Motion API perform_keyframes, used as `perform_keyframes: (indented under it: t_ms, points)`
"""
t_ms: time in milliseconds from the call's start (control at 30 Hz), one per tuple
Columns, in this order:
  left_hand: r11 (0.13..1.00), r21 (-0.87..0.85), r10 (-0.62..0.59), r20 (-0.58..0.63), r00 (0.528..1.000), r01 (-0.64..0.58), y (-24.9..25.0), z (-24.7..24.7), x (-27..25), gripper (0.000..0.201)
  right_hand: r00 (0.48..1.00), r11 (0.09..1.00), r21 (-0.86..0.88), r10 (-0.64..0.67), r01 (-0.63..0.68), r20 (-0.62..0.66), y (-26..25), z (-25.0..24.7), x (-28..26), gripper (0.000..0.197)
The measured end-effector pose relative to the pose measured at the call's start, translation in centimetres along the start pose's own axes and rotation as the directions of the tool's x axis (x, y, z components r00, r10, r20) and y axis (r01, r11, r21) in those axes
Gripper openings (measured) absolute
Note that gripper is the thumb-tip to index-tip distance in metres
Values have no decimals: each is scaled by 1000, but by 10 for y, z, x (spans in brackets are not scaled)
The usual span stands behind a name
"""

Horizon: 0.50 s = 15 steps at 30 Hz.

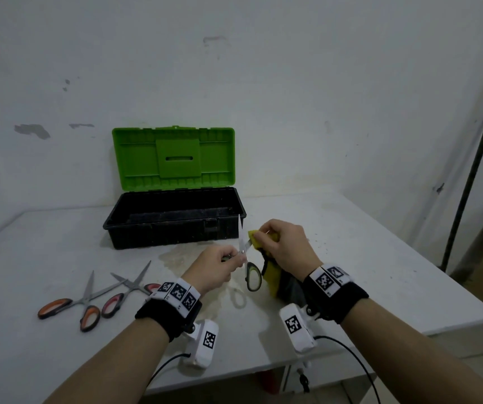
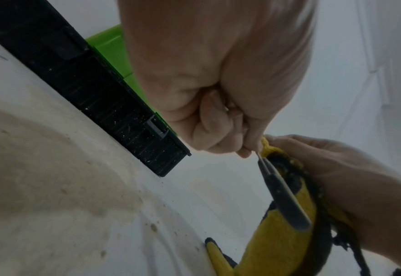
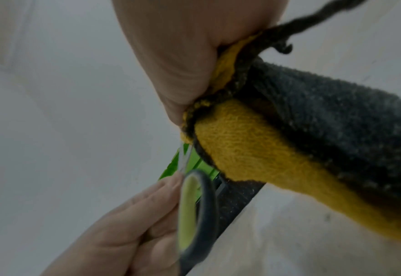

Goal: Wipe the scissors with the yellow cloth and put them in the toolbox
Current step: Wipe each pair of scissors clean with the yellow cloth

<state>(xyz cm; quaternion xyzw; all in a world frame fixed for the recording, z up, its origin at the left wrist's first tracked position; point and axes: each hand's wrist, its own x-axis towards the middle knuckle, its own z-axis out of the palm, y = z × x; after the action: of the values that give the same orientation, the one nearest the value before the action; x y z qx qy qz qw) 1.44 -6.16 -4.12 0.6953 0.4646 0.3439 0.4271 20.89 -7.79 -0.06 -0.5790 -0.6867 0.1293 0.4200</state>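
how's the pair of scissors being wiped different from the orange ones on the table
The held scissors have black and lime-green handles; the orange scissors have orange and black ones. The held pair is off the table, gripped by the left hand, one blade pointing up; the orange pair lies flat, untouched. Both are open, with metal blades.

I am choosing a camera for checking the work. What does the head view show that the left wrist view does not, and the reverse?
Only the head view shows the two spare scissors lying on the table and the toolbox's inside. Only the left wrist view shows the left hand's curled fingers from below. Both show the right hand pinching the yellow cloth onto the held scissors.
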Motion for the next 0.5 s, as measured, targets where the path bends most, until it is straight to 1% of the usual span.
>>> perform_keyframes:
  t_ms: [100, 167, 200, 300, 367, 433, 500]
  points:
    - [1000, 23, 19, -3, 1000, -19, 3, 1, -3, 25, 991, 996, 54, 74, -69, -113, 6, -7, 9, 18]
    - [999, 45, 20, -14, 1000, -19, 2, 0, -3, 26, 983, 995, 73, 76, -64, -167, 6, -11, 10, 13]
    - [999, 46, 15, -17, 1000, -14, 1, 0, -3, 26, 986, 996, 83, 50, -37, -161, 6, -12, 9, 12]
    - [1000, 19, -3, -10, 1000, 4, 2, 1, -2, 28, 997, 997, 66, -45, 49, -61, 4, -9, 3, 11]
    - [1000, 16, -11, -10, 1000, 11, 3, 1, -1, 29, 992, 994, -27, -111, 109, -66, 8, -4, 1, 15]
    - [1000, 6, -13, -10, 1000, 13, 2, 0, -2, 27, 982, 981, -100, -176, 169, -64, 13, -1, 1, 25]
    - [1000, 9, -19, -10, 1000, 20, 0, 0, -3, 26, 977, 966, -163, -211, 203, -39, 15, 1, 0, 24]
